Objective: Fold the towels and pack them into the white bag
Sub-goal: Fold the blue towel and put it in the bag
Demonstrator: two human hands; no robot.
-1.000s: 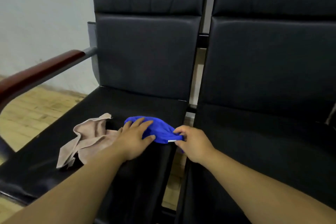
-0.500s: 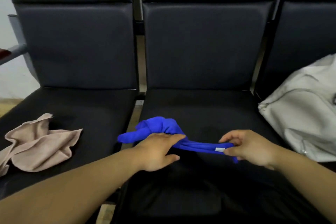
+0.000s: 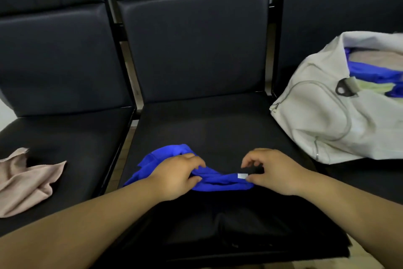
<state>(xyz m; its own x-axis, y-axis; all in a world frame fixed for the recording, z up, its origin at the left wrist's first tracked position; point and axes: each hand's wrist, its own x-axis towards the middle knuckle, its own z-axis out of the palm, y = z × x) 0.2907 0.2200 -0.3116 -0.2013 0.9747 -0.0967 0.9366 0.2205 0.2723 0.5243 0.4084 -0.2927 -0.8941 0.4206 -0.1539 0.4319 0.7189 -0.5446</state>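
A blue towel (image 3: pixel 220 179) lies bunched near the front of the middle black seat (image 3: pixel 218 129), a small white tag at its right end. My left hand (image 3: pixel 174 177) grips the bunched middle of it, fingers curled over the cloth. My right hand (image 3: pixel 270 170) sits at the towel's right end: the thumb touches the cloth by the tag, and the fingers are lifted off it with a gap. A crumpled pink towel (image 3: pixel 24 181) lies on the left seat. The white bag (image 3: pixel 322 120) rests open on the right seat, with blue, pink and pale green cloth inside.
Three black padded chairs stand in a row with narrow gaps between the seats. Their backrests rise behind. A dark metal ring hangs on the bag's rim (image 3: pixel 343 88).
The view swung right from the left seat to the middle one. Both hands dragged the blue towel onto the middle seat. My right fingers have since lifted off its tagged end.
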